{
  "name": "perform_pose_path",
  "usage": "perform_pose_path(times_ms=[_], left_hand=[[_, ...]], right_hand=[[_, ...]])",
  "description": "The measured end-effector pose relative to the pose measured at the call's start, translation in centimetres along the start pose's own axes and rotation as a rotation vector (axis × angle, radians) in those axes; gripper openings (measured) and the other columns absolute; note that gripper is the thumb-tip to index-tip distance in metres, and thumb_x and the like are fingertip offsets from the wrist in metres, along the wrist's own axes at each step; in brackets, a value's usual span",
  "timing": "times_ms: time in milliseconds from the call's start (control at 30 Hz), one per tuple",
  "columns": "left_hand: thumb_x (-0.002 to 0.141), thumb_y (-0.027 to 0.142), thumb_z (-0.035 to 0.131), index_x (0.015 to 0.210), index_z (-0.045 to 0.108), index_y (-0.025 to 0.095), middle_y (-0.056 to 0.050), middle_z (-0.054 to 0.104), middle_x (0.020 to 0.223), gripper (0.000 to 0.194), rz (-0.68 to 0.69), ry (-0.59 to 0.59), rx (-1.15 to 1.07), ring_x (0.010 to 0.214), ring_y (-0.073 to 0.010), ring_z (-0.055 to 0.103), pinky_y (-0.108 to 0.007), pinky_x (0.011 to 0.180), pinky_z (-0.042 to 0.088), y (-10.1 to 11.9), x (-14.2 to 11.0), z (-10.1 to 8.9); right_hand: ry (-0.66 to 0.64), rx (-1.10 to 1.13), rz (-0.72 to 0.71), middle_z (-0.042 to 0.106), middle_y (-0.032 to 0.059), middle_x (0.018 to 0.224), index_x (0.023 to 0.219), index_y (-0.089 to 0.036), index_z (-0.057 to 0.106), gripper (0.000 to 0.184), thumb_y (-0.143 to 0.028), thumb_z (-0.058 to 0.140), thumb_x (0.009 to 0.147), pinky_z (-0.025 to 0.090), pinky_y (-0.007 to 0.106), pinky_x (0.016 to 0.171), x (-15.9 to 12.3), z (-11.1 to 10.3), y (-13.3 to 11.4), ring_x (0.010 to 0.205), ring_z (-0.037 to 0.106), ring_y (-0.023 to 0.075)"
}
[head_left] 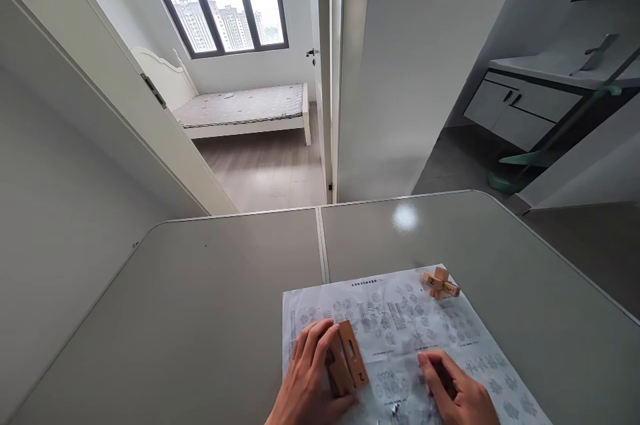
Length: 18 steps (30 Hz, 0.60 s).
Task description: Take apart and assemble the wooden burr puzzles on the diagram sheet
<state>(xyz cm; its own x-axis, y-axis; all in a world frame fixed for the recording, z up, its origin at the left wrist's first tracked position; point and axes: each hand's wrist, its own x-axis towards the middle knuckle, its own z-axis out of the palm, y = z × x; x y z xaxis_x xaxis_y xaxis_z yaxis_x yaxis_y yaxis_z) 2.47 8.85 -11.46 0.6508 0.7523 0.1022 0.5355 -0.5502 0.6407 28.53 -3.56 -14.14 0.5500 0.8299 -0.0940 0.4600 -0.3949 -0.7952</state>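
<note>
A printed instruction sheet (370, 338) with small diagrams lies on the table. My left hand (311, 371) rests on its left side, fingers and thumb curled around flat wooden puzzle pieces (353, 353). Two of these lie side by side; one has a slot and a letter like Z or N at its near end. Part of the other is covered by my fingers. Over the sheet's lower right, my right hand (457, 388) is closed in a pinch, and whatever it may hold is hidden. An assembled wooden cross-shaped puzzle (441, 283) sits at the sheet's far right corner.
The grey table (225, 305) has a seam down its middle and rounded far corners. A small shiny bit (395, 409) lies near the sheet's bottom. Beyond are a doorway, a bed (250, 105), a window, and a washbasin cabinet (525, 105) at right.
</note>
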Motion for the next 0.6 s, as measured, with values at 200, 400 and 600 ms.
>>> perform_pose_path(times_ms=[200,400,600], left_hand=[[0.075,0.012,0.088,0.162,0.028,0.039,-0.013,0.046,0.165,0.11,-0.025,0.035,-0.018,0.15,-0.0403,0.046,-0.064,0.117,0.05,-1.3,-2.3,0.2],[0.079,0.018,0.08,0.163,0.029,0.036,-0.015,0.044,0.166,0.1,-0.089,0.174,0.072,0.15,-0.0435,0.045,-0.068,0.114,0.049,-1.1,-3.9,0.1],[0.088,0.033,0.078,0.161,0.033,0.031,-0.017,0.054,0.156,0.086,-0.124,0.263,0.162,0.144,-0.0435,0.051,-0.064,0.113,0.05,-1.1,-4.8,-0.1]], right_hand=[[0.071,-0.025,0.002,0.068,0.001,0.064,0.083,-0.026,0.068,0.06,-0.077,0.041,0.1,0.049,0.027,0.058,-0.4,0.2,-0.7,0.056,0.063,0.0217],[0.078,-0.033,-0.015,0.069,0.0004,0.066,0.085,-0.026,0.067,0.059,-0.077,0.041,0.1,0.049,0.028,0.06,-0.4,0.2,-1.2,0.057,0.063,0.0217],[0.06,-0.058,-0.069,0.069,0.0011,0.064,0.083,-0.026,0.065,0.061,-0.076,0.036,0.102,0.047,0.028,0.055,-0.1,-0.4,-1.4,0.055,0.063,0.0219]])
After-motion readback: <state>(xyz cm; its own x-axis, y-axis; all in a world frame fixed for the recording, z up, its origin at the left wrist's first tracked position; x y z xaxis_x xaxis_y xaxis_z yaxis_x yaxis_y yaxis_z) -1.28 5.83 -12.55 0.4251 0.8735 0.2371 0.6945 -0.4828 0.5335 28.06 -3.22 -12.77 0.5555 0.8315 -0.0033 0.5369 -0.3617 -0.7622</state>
